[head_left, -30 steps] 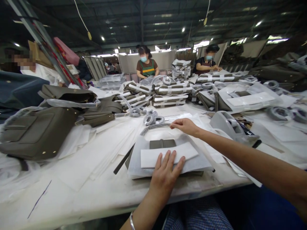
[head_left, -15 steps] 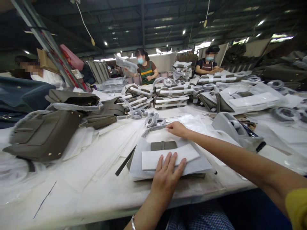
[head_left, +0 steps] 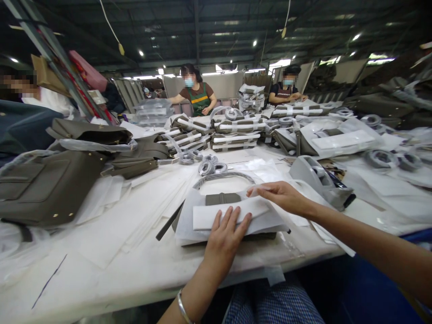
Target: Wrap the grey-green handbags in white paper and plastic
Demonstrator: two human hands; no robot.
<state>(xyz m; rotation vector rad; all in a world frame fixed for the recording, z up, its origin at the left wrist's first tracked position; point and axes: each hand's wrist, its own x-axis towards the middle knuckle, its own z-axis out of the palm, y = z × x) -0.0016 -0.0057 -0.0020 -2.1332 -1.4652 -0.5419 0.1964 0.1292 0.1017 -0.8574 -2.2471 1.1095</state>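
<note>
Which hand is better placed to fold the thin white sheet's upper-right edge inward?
Probably the right hand: its fingertips are at that edge of the sheet. The left hand lies spread on the white pad, apparently steadying it.

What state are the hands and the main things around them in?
Left hand: open, flat on the white pad
Right hand: fingers half-curled at the white sheet, grip unclear
White pad: lying flat
White sheet: spread over the bag
Bag: lying down, mostly covered
Handle: wrapped, curved
Coils: wound, wrapped
</note>
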